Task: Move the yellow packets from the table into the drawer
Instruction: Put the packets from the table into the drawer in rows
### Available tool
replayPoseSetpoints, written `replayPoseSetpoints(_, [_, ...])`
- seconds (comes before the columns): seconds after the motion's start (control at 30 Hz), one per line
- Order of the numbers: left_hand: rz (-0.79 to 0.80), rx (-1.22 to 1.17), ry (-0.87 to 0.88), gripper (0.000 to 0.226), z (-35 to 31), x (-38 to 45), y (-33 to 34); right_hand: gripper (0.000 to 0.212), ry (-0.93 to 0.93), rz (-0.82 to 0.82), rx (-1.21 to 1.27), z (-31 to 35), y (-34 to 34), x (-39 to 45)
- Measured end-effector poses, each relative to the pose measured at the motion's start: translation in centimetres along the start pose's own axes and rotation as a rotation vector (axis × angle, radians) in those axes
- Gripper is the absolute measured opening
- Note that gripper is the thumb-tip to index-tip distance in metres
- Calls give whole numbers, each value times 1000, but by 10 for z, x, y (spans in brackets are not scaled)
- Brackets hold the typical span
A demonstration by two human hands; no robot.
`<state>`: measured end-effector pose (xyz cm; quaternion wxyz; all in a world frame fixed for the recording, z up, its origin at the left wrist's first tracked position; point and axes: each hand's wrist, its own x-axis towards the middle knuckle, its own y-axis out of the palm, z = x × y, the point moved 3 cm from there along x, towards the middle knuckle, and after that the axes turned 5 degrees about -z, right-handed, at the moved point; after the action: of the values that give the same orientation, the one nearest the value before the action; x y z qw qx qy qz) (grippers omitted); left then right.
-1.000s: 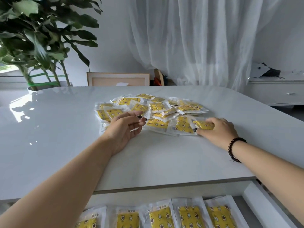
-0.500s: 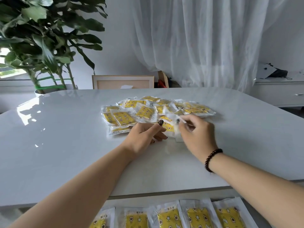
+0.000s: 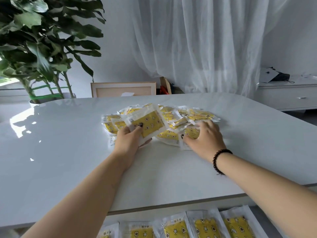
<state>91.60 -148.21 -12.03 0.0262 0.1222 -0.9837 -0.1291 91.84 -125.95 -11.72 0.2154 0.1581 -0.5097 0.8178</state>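
Since half a second ago my left hand (image 3: 127, 140) has taken hold of a yellow packet (image 3: 148, 123) and tipped it up off the table, thumb on its face. My right hand (image 3: 205, 137) has let go of what it pinched and dropped back right onto the near edge of the pile (image 3: 188, 115), fingers curling over a packet there.

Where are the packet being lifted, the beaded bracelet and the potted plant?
lifted packet (image 3: 151, 123), head view, on its yellow printed middle
beaded bracelet (image 3: 216, 159), head view, on the dark beads at the right wrist
potted plant (image 3: 42, 48), head view, on its leaves
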Motion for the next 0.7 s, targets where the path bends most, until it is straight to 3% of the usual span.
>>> replayPoseSetpoints(0.03, [-20, -36, -5, 15, 0, 1, -1, 70, 82, 83, -106, -8, 2, 1])
replayPoseSetpoints(0.1, [-28, -54, -21, 14, 1, 3, -2, 81, 109, 134, -205, -11, 5, 0])
replayPoseSetpoints(0.2, [7, -43, -28, 15, 2, 2, -1, 69, 53, 140, -187, -7, 6, 1])
replayPoseSetpoints(0.3, [44, 17, 23, 28, 3, -1, 2, 47, -28, 127, 60, -5, 4, 0])
replayPoseSetpoints(0.4, [119, 253, 164, 59, 5, -5, 4, 41, -42, 60, 293, -3, -3, -2])
replayPoseSetpoints(0.5, [240, 408, 296, 92, 4, -9, 8, 62, 123, 35, 280, -8, -6, -1])
replayPoseSetpoints(0.6, [282, 393, 334, 85, -2, -13, 11, 78, 230, 65, 160, -10, -2, 0])
replayPoseSetpoints(0.7, [276, 388, 286, 60, -1, -14, 12, 81, 278, 51, 286, -15, -5, 4])
